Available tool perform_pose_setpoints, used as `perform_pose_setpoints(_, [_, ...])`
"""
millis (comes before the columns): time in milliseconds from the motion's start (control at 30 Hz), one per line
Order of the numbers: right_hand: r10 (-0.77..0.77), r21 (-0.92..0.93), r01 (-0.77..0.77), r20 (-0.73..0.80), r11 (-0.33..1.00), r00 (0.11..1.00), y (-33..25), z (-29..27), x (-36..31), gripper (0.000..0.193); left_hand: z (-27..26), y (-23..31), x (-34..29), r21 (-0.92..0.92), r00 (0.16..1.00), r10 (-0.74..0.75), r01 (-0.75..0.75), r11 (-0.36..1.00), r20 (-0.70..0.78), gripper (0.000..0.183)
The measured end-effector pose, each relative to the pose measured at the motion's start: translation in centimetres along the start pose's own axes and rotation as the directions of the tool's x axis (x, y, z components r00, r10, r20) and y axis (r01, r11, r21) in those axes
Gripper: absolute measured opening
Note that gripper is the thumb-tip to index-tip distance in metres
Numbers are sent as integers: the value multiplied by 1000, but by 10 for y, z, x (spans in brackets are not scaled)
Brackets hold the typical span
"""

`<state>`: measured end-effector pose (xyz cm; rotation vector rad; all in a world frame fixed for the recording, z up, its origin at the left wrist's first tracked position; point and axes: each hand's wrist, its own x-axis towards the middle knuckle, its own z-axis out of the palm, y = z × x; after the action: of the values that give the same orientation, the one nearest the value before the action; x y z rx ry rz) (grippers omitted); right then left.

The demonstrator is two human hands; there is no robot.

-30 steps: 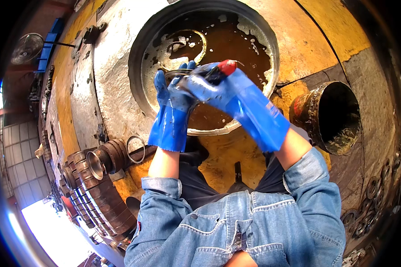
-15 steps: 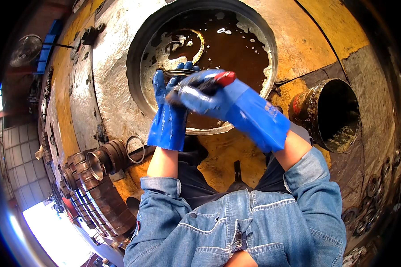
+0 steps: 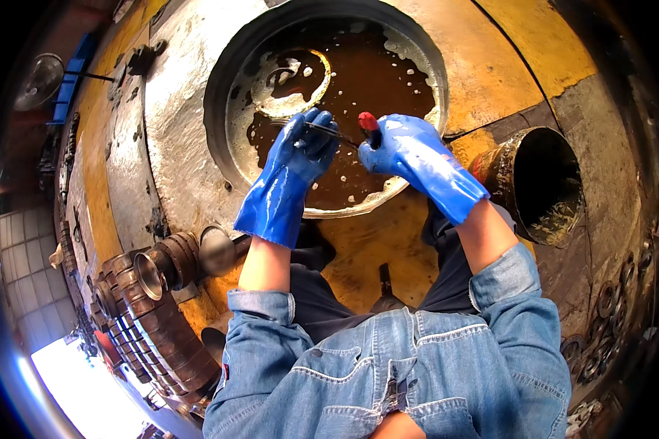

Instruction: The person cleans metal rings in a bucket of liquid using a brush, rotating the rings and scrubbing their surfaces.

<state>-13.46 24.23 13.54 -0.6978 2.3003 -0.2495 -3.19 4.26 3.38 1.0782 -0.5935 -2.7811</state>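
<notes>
Screwdriver (image 3: 348,135), red-handled with a thin dark shaft, lies level between my two hands, over the near part of the round opening (image 3: 220,88). My right hand (image 3: 406,150) is closed around the red grip, whose tip pokes out above the fist. My left hand (image 3: 300,143) has its fingers curled over the far end of the shaft, though I cannot tell how firmly they pinch it. I judge the tool light and stiff, nothing fragile about it. Both blue rubber gloves shine wet, so I expect the shaft to be slick; the handle is the safer place to hold, with the shaft end only steadied.

Below the hands, brown liquid (image 3: 359,73) with pale foam fills the opening, and a pale ring-shaped part (image 3: 293,73) sits in it at the far left. To the right is a dark pipe mouth (image 3: 545,183), well apart from the hands. Near left, a stack of rusty ribbed discs (image 3: 154,322) stands by the machine's flank.

Counted: one screwdriver, two gloves, one liquid-filled opening, one ring part, one pipe mouth.
</notes>
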Motion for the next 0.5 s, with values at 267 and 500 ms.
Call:
perform_pose_setpoints(267, [191, 23, -193, -321, 981, 928, 11, -18, -36, 33, 20, -15, -39, 401, 970, 142, -213, 891, 199, 35])
perform_pose_setpoints(500, [161, 158, -117, -302, 980, 940, 40, 14, 7, 30, 61, -9, -92, 665, 944, 214, -329, 670, 252, 40])
